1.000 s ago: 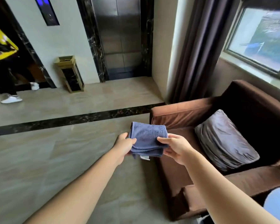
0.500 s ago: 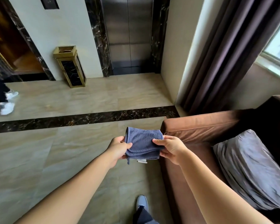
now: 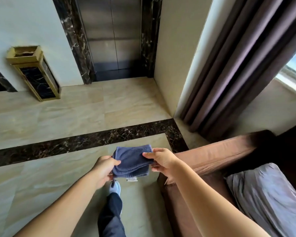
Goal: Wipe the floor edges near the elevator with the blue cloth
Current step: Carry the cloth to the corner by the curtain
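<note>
Got the blue cloth (image 3: 132,160) folded up into a thick little pad and I'm holding it out in front of me with both hands, up in the air over the floor (image 3: 58,117), not touching the tile at all. My left hand (image 3: 103,168) is pinching the left edge, thumb on top and the rest of the fingers curled underneath, so it's pretty much closed on the fabric. My right hand (image 3: 162,162) has the right edge the same way, thumb pressed flat across the top and fingers tucked below, clamped on it rather than spread. A small white tag (image 3: 132,179) hangs off the bottom fold. Below the cloth you can see my foot in a pale shoe (image 3: 115,187) and a dark trouser leg (image 3: 111,216) on the beige tile. A dark marble strip (image 3: 75,142) runs across the floor just past the cloth, and beyond that is the elevator (image 3: 112,36) with its steel doors shut inside a dark marble frame. A gold and black bin (image 3: 35,72) stands against the wall left of it. On my right there's a brown armchair (image 3: 212,154) with a grey cushion (image 3: 266,197) on it, just beside my right arm, and a dark curtain (image 3: 237,65) hanging behind.
</note>
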Demonstrator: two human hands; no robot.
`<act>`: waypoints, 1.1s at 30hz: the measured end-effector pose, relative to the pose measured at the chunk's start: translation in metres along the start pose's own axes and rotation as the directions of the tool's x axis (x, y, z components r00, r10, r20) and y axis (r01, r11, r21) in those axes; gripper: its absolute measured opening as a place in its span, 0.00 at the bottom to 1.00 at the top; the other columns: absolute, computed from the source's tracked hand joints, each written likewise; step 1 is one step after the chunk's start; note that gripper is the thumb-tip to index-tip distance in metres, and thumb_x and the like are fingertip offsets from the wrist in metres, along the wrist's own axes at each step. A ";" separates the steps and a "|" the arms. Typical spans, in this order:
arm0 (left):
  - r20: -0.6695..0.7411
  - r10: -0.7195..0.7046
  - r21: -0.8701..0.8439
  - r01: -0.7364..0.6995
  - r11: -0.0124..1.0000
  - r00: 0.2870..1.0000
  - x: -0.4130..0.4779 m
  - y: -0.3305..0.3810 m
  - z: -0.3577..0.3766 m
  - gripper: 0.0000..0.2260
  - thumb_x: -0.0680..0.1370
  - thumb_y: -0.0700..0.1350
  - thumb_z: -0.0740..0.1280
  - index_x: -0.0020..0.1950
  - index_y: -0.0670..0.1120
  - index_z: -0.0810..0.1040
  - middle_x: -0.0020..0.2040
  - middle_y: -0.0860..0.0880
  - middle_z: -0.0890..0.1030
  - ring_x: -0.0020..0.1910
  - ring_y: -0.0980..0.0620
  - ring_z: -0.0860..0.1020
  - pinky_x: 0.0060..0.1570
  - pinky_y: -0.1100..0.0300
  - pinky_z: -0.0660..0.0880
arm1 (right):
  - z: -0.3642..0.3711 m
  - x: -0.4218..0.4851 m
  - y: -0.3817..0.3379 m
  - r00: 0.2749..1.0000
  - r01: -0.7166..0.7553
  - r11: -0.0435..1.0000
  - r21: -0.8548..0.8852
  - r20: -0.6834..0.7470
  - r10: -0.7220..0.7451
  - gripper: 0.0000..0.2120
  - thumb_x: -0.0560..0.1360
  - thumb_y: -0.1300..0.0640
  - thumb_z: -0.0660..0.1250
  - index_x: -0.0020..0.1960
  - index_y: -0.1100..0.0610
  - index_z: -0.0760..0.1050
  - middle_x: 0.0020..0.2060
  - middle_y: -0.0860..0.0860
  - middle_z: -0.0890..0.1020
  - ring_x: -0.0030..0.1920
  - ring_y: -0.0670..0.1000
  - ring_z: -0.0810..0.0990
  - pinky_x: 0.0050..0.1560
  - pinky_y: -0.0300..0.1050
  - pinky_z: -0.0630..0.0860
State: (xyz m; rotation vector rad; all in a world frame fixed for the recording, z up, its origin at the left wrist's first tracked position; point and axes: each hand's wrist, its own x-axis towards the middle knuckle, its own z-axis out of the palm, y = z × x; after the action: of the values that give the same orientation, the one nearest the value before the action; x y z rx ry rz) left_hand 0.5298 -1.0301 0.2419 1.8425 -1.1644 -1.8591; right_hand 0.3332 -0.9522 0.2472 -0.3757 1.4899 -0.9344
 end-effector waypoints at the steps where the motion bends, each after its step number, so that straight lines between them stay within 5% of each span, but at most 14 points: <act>1: 0.039 -0.015 0.001 0.015 1.000 0.999 0.041 0.022 0.005 0.09 0.77 0.35 0.65 0.57 0.38 0.78 0.55 0.35 0.82 0.45 0.39 0.80 0.36 0.55 0.75 | -0.003 0.036 -0.017 1.000 -0.006 0.999 0.051 -0.021 0.008 0.06 0.73 0.55 0.73 0.49 0.54 0.80 0.43 0.54 0.80 0.37 0.51 0.76 0.36 0.43 0.74; 4: 0.095 -0.021 -0.003 0.021 1.000 0.995 0.075 0.042 0.016 0.08 0.79 0.35 0.63 0.57 0.39 0.77 0.52 0.35 0.80 0.40 0.41 0.78 0.34 0.55 0.73 | -0.011 0.066 -0.032 0.995 -0.073 0.983 0.167 -0.048 0.082 0.15 0.76 0.53 0.69 0.61 0.56 0.76 0.57 0.57 0.81 0.56 0.59 0.80 0.56 0.52 0.77; 6: 0.166 -0.066 0.009 0.065 0.998 0.984 0.124 0.071 0.024 0.08 0.79 0.34 0.62 0.57 0.37 0.75 0.51 0.34 0.78 0.40 0.41 0.77 0.33 0.54 0.73 | -0.017 0.110 -0.053 0.988 -0.080 0.977 0.199 -0.117 0.105 0.18 0.76 0.56 0.70 0.65 0.57 0.74 0.61 0.58 0.80 0.59 0.60 0.80 0.61 0.55 0.77; 10: 0.243 -0.101 0.090 0.082 0.993 0.965 0.204 0.150 0.039 0.04 0.79 0.33 0.62 0.52 0.40 0.74 0.48 0.36 0.77 0.38 0.42 0.76 0.35 0.53 0.72 | -0.029 0.166 -0.113 0.958 -0.061 0.974 0.218 -0.260 0.118 0.16 0.74 0.60 0.73 0.61 0.59 0.77 0.56 0.58 0.84 0.54 0.57 0.84 0.47 0.49 0.80; 17: 0.388 -0.108 0.231 0.016 0.973 0.915 0.285 0.263 0.096 0.09 0.79 0.34 0.62 0.57 0.41 0.74 0.53 0.36 0.79 0.42 0.42 0.78 0.40 0.52 0.73 | -0.065 0.218 -0.189 0.905 0.059 0.936 0.346 -0.415 0.097 0.04 0.73 0.61 0.73 0.46 0.55 0.79 0.43 0.54 0.85 0.44 0.53 0.84 0.45 0.46 0.79; 20: 0.413 -0.110 0.253 0.002 0.968 0.904 0.318 0.298 0.124 0.13 0.79 0.34 0.62 0.64 0.36 0.72 0.56 0.34 0.78 0.42 0.41 0.77 0.35 0.54 0.73 | -0.089 0.247 -0.212 0.888 0.102 0.920 0.378 -0.452 0.088 0.04 0.72 0.60 0.74 0.43 0.55 0.79 0.42 0.54 0.84 0.44 0.53 0.83 0.48 0.48 0.79; 25: 0.394 -0.163 0.266 0.058 0.962 0.904 0.382 0.340 0.173 0.15 0.77 0.33 0.62 0.64 0.34 0.73 0.60 0.31 0.79 0.49 0.38 0.78 0.44 0.50 0.75 | -0.142 0.310 -0.252 0.889 0.060 0.923 0.381 -0.440 0.124 0.07 0.68 0.60 0.77 0.36 0.53 0.80 0.42 0.54 0.84 0.47 0.54 0.81 0.58 0.52 0.78; 29: 0.403 -0.227 0.217 0.148 0.965 0.887 0.441 0.383 0.238 0.15 0.66 0.37 0.64 0.53 0.41 0.74 0.49 0.39 0.75 0.43 0.40 0.76 0.36 0.56 0.76 | -0.214 0.384 -0.294 0.902 0.046 0.922 0.384 -0.412 0.127 0.11 0.70 0.64 0.75 0.36 0.54 0.74 0.39 0.54 0.82 0.40 0.52 0.81 0.40 0.44 0.79; 33: 0.328 -0.299 0.176 0.252 0.951 0.896 0.505 0.416 0.304 0.24 0.67 0.51 0.72 0.59 0.40 0.81 0.57 0.38 0.83 0.58 0.35 0.80 0.61 0.44 0.76 | -0.270 0.459 -0.336 0.926 -0.026 0.934 0.356 -0.344 0.157 0.12 0.71 0.68 0.73 0.38 0.56 0.73 0.37 0.55 0.81 0.36 0.51 0.82 0.36 0.44 0.80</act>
State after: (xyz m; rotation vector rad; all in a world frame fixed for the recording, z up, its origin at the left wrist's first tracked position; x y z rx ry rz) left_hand 0.0320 -1.5401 0.1314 1.8763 -1.2071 -2.4066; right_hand -0.0988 -1.4009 0.1555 0.1381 1.6226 -1.2129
